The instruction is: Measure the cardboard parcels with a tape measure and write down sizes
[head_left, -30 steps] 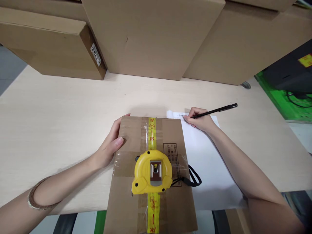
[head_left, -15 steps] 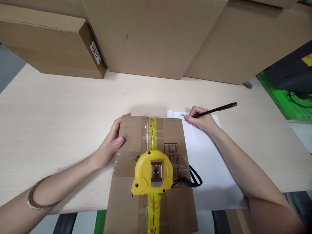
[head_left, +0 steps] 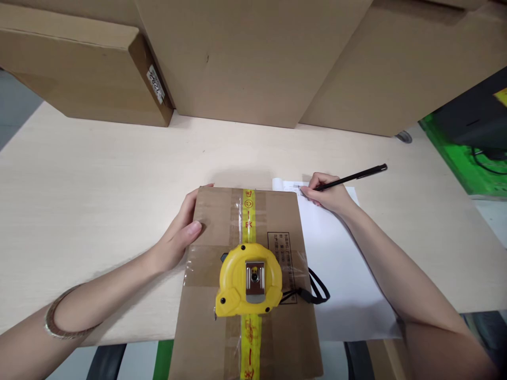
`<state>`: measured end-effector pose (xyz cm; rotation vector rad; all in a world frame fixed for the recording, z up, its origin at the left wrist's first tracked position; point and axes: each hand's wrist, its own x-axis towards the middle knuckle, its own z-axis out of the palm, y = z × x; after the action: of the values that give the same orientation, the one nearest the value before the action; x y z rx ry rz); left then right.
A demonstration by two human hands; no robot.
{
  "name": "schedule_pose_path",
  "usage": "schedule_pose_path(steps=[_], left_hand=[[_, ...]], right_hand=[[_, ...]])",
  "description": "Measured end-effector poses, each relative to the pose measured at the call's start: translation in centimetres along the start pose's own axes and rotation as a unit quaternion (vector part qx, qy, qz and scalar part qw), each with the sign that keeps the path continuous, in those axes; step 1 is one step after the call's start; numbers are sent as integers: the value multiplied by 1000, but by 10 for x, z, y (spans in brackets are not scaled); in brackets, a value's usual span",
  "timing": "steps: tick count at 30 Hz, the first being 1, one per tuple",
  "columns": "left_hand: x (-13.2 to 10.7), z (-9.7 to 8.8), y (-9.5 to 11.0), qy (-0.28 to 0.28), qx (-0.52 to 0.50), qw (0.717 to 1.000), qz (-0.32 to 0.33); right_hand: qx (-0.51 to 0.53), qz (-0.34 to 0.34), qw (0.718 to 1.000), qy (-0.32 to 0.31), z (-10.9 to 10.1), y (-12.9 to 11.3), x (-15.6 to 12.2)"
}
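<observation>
My left hand (head_left: 180, 232) grips the left side of a taped cardboard box (head_left: 216, 216), thumb on its top face and the other fingers mostly hidden behind its edge. Resting on top of the box is a yellow tape measure (head_left: 233, 274) with a metal clip and a black wrist strap that hangs over the right side. My right hand (head_left: 327, 195) is closed around a black pen (head_left: 356, 175), its tip end low at the top of a white sheet of paper (head_left: 336, 264). Small marks show on the sheet near the fingers. The box covers part of the paper.
Large cardboard boxes (head_left: 253, 63) stand along the back of the pale table (head_left: 99, 174). A smaller carton (head_left: 79, 74) with a white label leans at the back left. To the right are a dark object (head_left: 467, 116) and a green surface (head_left: 455, 158) with a black cable.
Hardly anything differs. The whole view has shifted very slightly, and the pen's upper end sits a touch higher; the left hand, box and tape measure hold their places.
</observation>
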<state>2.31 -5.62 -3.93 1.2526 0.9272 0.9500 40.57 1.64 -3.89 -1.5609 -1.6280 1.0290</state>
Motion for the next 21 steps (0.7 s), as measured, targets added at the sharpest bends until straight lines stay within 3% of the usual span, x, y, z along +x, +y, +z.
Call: schedule_pose_path(steps=[15, 21], left_hand=[[1, -1, 1, -11, -1, 1000, 15], [2, -2, 1, -23, -7, 999, 27]], right_hand=[[4, 3, 1000, 2, 0, 0, 0], [11, -4, 999, 30, 1, 4, -1]])
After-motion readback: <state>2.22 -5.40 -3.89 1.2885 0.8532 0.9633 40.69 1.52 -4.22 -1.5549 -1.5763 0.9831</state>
